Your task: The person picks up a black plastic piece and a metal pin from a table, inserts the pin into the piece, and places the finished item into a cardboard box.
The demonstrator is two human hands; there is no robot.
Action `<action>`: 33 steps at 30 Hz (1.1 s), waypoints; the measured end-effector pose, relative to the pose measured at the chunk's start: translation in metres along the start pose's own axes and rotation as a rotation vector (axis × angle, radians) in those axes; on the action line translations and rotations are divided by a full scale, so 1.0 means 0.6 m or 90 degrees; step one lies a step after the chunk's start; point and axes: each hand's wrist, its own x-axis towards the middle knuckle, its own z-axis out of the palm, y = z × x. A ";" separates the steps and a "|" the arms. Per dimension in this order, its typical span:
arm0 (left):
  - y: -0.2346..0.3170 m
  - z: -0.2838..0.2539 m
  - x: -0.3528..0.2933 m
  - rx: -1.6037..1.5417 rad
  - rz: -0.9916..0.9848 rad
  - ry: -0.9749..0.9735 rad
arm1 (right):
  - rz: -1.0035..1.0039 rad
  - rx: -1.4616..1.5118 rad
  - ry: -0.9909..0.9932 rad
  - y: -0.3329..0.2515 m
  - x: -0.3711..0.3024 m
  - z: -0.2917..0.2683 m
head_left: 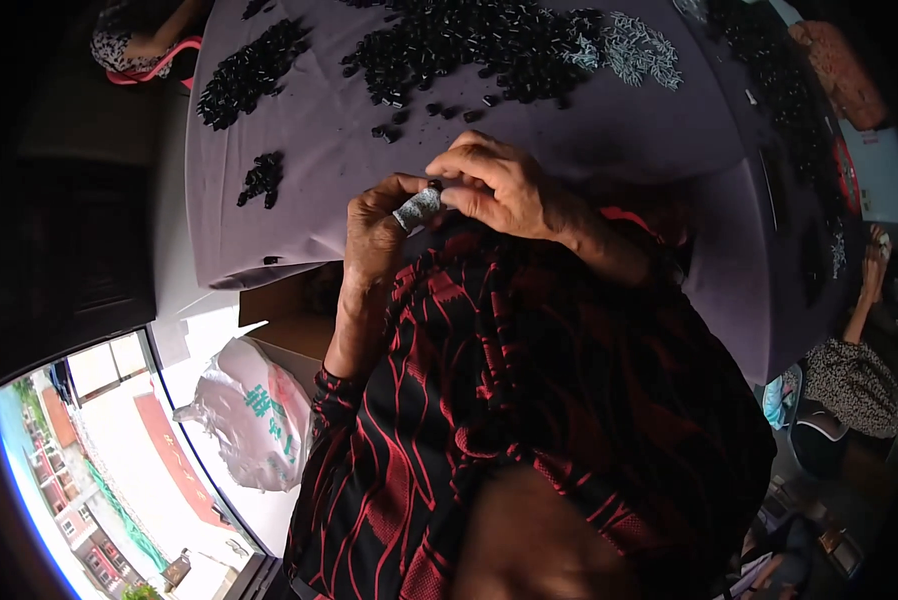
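Close in front of my chest, at the near edge of the table, my two hands meet. My left hand (372,225) is closed, pinching a small dark piece (434,186) between forefinger and thumb. A grey-white wrapping (417,210) sits around the left thumb. My right hand (504,185) is curled, its thumb and fingertips drawn together right beside that piece; whatever they grip is too small to make out. Beyond the hands lies a large heap of small black parts (439,50), with a pile of small silvery pins (639,50) at its right.
A purple-grey cloth (319,150) covers the table. Smaller black heaps (254,75) lie at the left. An open cardboard box (289,315) and a white plastic bag (254,415) stand below the left edge. Other people sit at the far left and at the right, one with an arm (869,280) reaching to the table.
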 end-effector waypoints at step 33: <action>-0.001 -0.043 0.042 0.328 0.068 0.101 | 0.236 -0.380 0.249 0.040 -0.042 -0.116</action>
